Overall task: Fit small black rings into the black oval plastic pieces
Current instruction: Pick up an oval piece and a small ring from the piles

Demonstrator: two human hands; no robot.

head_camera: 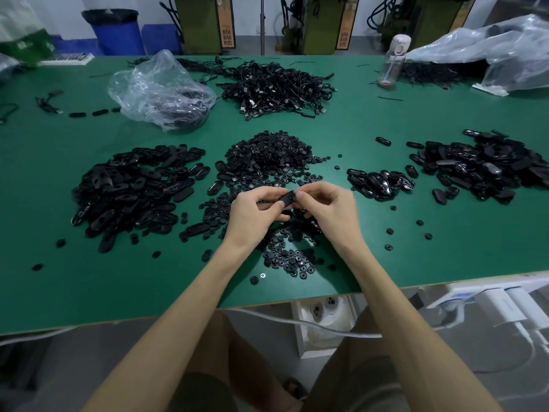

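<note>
One black oval piece is pinched at the fingertips of the left hand and right hand, which are brought together just above the ring heap on the green table. Whether a ring is seated cannot be told. Risk judged: a ring pressed in tilted could spring out and be lost in the heap below, or in the oval pile at left.
</note>
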